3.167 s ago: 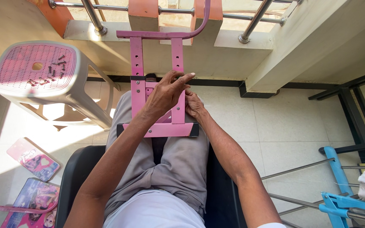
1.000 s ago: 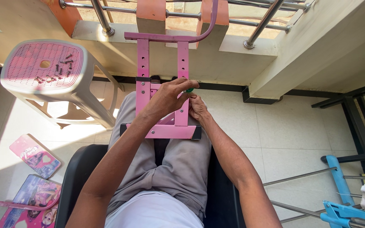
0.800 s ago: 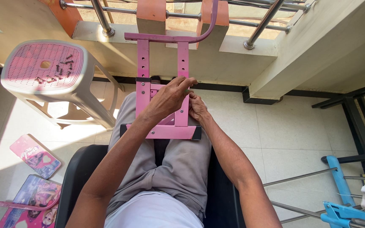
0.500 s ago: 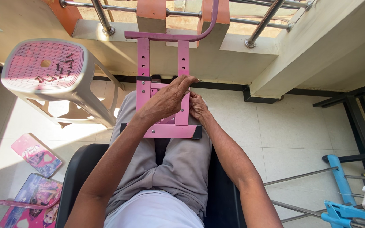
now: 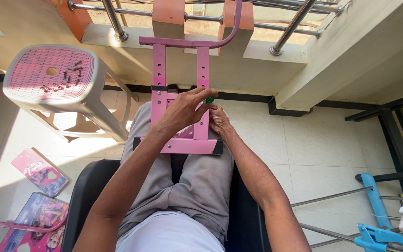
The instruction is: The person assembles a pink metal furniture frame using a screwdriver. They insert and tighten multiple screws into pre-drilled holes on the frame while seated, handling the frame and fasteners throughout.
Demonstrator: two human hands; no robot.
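Both of my forearms are reaching forward over my lap, where I am sitting on a black chair (image 5: pixel 89 186) in grey trousers. Resting across my thighs is the pink metal frame (image 5: pixel 181 140), its black-capped cross bar lying near my knees and its two perforated uprights pointing away from me toward the railing.

My left hand (image 5: pixel 183 109) is crossing over the frame, palm down, fingers curling narrowly so that thumb and fingertips are pinching a small green knob (image 5: pixel 209 100) at the right upright. My right hand (image 5: pixel 219 122) is sitting just beside and under it, touching the outer side of that same upright; its fingers are hidden behind the bar and my left hand, so I cannot tell whether they are gripping anything.

Lying on the tiled floor at my left are pink picture panels (image 5: pixel 40 171). Farther out on that side a pink-topped plastic stool (image 5: pixel 54 77) is carrying a scatter of dark screws (image 5: pixel 66 79) near the middle of its seat. A blue frame (image 5: pixel 378 219) is showing at the lower right. Beyond everything the steel railing (image 5: pixel 285 35) is running along the ledge.

Compared with a moment ago, my left fingers are closing a little tighter on the knob; the frame is staying put.
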